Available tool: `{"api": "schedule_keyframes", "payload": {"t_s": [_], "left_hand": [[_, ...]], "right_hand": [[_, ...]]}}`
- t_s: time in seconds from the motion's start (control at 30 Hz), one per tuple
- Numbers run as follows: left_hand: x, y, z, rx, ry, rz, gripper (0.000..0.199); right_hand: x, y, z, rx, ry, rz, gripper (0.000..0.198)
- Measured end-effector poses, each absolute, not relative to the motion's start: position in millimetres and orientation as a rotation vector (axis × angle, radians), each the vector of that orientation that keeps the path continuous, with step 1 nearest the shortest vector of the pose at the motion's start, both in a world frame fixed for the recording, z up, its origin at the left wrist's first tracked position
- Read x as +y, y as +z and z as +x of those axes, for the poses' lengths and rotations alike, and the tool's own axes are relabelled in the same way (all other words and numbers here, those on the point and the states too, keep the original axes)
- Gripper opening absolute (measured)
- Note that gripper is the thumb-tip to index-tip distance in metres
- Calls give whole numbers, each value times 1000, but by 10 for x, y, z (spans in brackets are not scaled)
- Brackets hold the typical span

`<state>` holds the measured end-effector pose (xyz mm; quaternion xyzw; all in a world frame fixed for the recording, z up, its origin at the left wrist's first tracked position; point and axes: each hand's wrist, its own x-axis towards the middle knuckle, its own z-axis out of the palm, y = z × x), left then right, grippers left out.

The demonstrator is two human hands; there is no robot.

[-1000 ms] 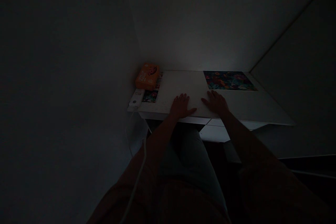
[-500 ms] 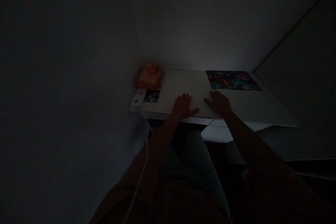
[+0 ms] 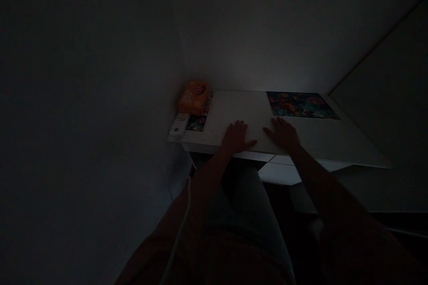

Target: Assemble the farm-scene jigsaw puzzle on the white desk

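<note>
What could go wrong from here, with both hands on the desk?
First, the thick pale cord crosses in front of the left forearm, so it might snag if the left hand moves. Second, the white device lies by the left front corner of the desk with a thin cable hanging below; a tug could pull it off. Third, the scene is very dark, so contact could be misjudged.

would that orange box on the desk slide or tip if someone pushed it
The orange box would probably slide, not tip: it lies broad face up. Flat sides suggest fairly stiff card. It may drag the patterned sheet it seems to rest on.
</note>
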<state>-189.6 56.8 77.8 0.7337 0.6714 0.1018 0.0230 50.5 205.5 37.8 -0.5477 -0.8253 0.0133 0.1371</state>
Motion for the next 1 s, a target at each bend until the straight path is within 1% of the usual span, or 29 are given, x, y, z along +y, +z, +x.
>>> {"api": "schedule_keyframes", "payload": {"t_s": [0.2, 0.7, 1.0], "left_hand": [[590, 736, -1894, 2091, 302, 2279, 93], [595, 729, -1902, 2078, 308, 2263, 97], [617, 650, -1916, 2053, 412, 2272, 95]], "right_hand": [[2038, 390, 502, -2399, 3, -1609, 85], [2038, 412, 496, -2398, 54, -1613, 87], [1998, 443, 496, -2414, 25, -1623, 87]]}}
